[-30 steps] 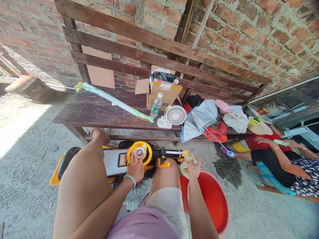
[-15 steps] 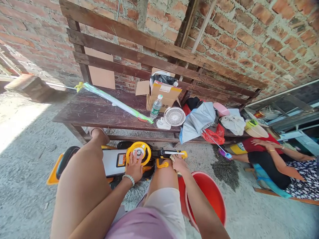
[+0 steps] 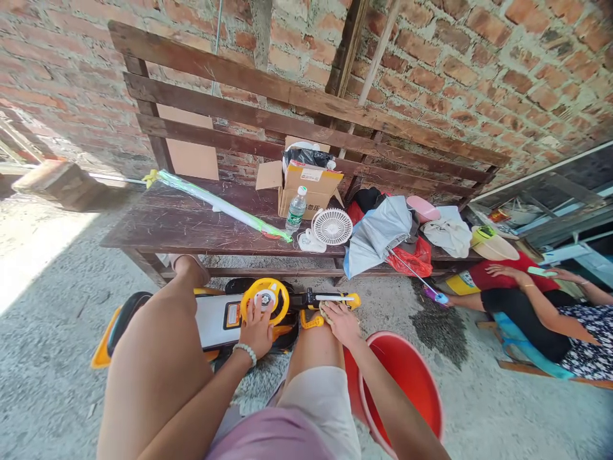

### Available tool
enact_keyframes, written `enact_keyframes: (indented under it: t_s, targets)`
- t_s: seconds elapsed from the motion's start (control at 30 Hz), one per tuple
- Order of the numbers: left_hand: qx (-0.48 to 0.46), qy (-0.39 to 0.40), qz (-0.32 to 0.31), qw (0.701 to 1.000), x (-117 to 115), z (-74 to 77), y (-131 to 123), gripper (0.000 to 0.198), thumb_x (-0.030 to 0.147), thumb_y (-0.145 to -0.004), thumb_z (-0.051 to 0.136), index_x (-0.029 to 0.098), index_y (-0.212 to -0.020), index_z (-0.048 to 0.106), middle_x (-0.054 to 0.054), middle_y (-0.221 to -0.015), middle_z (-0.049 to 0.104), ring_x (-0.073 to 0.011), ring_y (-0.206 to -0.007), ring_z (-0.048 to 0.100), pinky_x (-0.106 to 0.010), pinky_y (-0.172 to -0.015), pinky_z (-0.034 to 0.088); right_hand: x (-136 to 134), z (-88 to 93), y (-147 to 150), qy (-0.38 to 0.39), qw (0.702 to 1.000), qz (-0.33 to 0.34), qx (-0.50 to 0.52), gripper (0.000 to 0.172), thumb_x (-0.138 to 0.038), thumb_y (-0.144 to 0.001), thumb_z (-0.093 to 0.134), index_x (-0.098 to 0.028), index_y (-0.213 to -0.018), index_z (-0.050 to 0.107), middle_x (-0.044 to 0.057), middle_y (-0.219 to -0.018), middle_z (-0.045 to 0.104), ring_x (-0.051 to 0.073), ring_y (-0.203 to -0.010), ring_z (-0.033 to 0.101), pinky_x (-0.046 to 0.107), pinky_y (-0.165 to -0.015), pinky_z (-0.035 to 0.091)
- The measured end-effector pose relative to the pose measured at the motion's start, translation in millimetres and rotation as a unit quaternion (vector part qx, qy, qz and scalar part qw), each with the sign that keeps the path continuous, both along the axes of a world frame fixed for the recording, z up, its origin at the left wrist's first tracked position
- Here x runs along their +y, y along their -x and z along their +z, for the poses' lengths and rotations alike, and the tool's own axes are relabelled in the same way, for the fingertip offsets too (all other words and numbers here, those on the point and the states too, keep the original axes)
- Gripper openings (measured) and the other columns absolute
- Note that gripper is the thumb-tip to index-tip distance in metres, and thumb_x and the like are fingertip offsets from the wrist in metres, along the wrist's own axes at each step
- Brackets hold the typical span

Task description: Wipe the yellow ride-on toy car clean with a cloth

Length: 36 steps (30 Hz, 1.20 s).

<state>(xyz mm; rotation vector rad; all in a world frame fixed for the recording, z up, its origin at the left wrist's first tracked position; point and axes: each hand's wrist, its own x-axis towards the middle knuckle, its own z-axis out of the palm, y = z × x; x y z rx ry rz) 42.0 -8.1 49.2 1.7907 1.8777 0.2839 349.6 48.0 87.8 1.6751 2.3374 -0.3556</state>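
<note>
Between my legs stands a yellow, white and black ride-on toy digger [image 3: 211,322]. My left hand [image 3: 257,329], with a beaded bracelet at the wrist, lies on its yellow steering wheel [image 3: 285,300], fingers stretched over the rim towards the hub. My right hand [image 3: 342,324] is at the toy's black and yellow front arm [image 3: 354,300], above my knee. A small pale cloth is pressed under its fingers and mostly hidden by them. Just left of that hand sits a yellow bucket-like end piece [image 3: 312,321].
A red bucket [image 3: 435,390] stands by my right forearm. The wooden bench [image 3: 138,220] ahead bears a carton [image 3: 313,179], a water bottle [image 3: 295,211], a white fan [image 3: 332,227] and a silver umbrella [image 3: 378,233]. Another person [image 3: 527,306] sits at the right, a phone in hand.
My right hand has shifted slightly along the toy's arm, its fingers now flatter over the cloth. My left hand stays on the wheel. The seated person's hands have parted, showing a phone.
</note>
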Motion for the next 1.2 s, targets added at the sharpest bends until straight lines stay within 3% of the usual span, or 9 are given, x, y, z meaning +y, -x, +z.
enact_keyframes:
  t_s: [0.1,0.17,0.4,0.6,0.8,0.93,1.07,1.2]
  targets:
    - [0.007,-0.010,0.000,1.000,0.1,0.0,-0.8,0.070,0.017,-0.101,0.050,0.017,-0.170,0.044,-0.019,-0.185,0.016,-0.0453,-0.171,0.006,-0.068,-0.130,0.034,2.3,6.0,3.2,0.030,0.999,0.039,0.006,0.059,-0.019,-0.106,0.041,-0.027,-0.162,0.056,0.008,-0.166,0.055,0.030,-0.138,0.053,0.044,-0.120,0.042]
    - [0.012,-0.014,0.001,1.000,0.4,-1.5,-0.6,0.069,0.017,-0.101,0.049,0.017,-0.170,0.044,-0.020,-0.185,0.016,-0.0460,-0.171,0.006,-0.069,-0.130,0.033,7.7,9.6,8.4,0.048,0.998,0.023,-0.020,0.060,-0.017,-0.105,0.041,-0.026,-0.161,0.057,0.012,-0.159,0.059,0.031,-0.137,0.055,0.045,-0.117,0.044]
    - [0.004,-0.009,-0.009,1.000,0.5,-4.2,3.0,0.072,0.018,-0.100,0.050,0.022,-0.172,0.041,-0.017,-0.185,0.018,-0.0443,-0.171,0.010,-0.070,-0.125,0.041,15.2,-4.9,-9.0,0.072,0.985,-0.139,-0.076,0.066,-0.017,-0.106,0.042,-0.034,-0.171,0.041,0.016,-0.165,0.047,0.031,-0.136,0.060,0.041,-0.109,0.050]
    - [0.010,0.016,-0.011,1.000,1.2,-1.6,3.3,0.073,0.018,-0.101,0.048,0.023,-0.173,0.038,-0.014,-0.186,0.012,-0.0427,-0.172,0.007,-0.069,-0.125,0.041,13.8,-28.0,-24.4,0.067,0.962,-0.254,-0.076,0.070,-0.016,-0.105,0.039,-0.029,-0.173,0.035,0.019,-0.171,0.041,0.031,-0.140,0.060,0.042,-0.108,0.052]
    - [0.013,0.026,-0.016,0.999,1.3,1.5,4.5,0.072,0.017,-0.103,0.047,0.026,-0.173,0.037,-0.013,-0.187,0.011,-0.0402,-0.173,0.004,-0.064,-0.125,0.042,14.5,-40.0,-12.3,0.059,0.941,-0.330,-0.043,0.071,-0.013,-0.103,0.033,-0.021,-0.173,0.035,0.023,-0.172,0.040,0.031,-0.141,0.063,0.044,-0.110,0.052]
    - [0.004,0.024,-0.007,1.000,1.2,-0.8,4.7,0.074,0.015,-0.101,0.052,0.027,-0.173,0.039,-0.013,-0.186,0.013,-0.0412,-0.172,0.007,-0.064,-0.126,0.040,0.4,-43.8,-25.0,0.056,0.931,-0.361,-0.013,0.070,-0.014,-0.101,0.039,-0.026,-0.170,0.042,0.018,-0.170,0.046,0.027,-0.134,0.069,0.040,-0.107,0.053]
    - [-0.002,0.005,-0.005,1.000,1.2,-6.0,3.0,0.075,0.013,-0.099,0.051,0.026,-0.172,0.041,-0.014,-0.186,0.014,-0.0421,-0.172,0.008,-0.068,-0.128,0.036,-9.4,-32.0,-61.7,0.039,0.930,-0.365,0.033,0.061,-0.020,-0.099,0.049,-0.029,-0.159,0.058,0.015,-0.150,0.065,0.028,-0.120,0.075,0.039,-0.099,0.055]
    - [-0.001,-0.002,0.007,1.000,1.0,-10.5,1.2,0.072,0.014,-0.100,0.048,0.024,-0.172,0.041,-0.015,-0.186,0.015,-0.0431,-0.172,0.007,-0.068,-0.124,0.043,15.7,10.4,-88.7,-0.082,0.955,-0.285,0.032,0.059,-0.017,-0.097,0.048,-0.030,-0.151,0.067,0.014,-0.146,0.068,0.033,-0.124,0.067,0.041,-0.099,0.052]
